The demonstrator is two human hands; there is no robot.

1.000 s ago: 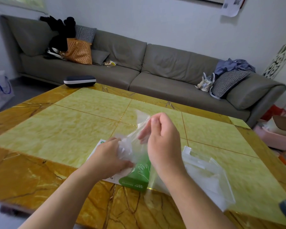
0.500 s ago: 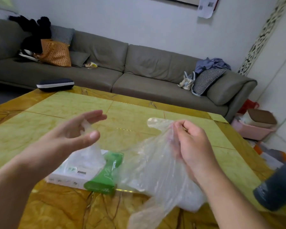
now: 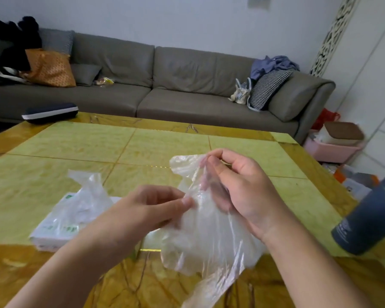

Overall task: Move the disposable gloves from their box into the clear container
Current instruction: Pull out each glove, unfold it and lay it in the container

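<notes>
The fingers of the left hand (image 3: 151,207) are curled, and the thumb and fingertips are pinched on the near edge of a thin clear glove (image 3: 209,232). The same glove is held at its upper end by the right hand (image 3: 238,192), whose fingers are bent inward and closed on the film, so that the sheet is stretched between both hands above the table (image 3: 53,147) and its lower part hangs down crumpled toward the table's front edge.

Taken from the left: a dark flat case (image 3: 50,112) with a pale band is seen at the far left edge of the table. Nearer, the white glove box (image 3: 51,232) with green print lies flat on the yellow-green tiles, just left of the left forearm, and a loose tuft of clear gloves (image 3: 87,192) is seen sticking up out of its top. The held glove is found right of the box, in the middle of the view. At the far right, a dark grey cylinder (image 3: 369,221) is tilted over the table's edge. Whether the clear container is in view cannot be told. Behind the table, a grey sofa (image 3: 165,85) with cushions and bags is set along the wall
</notes>
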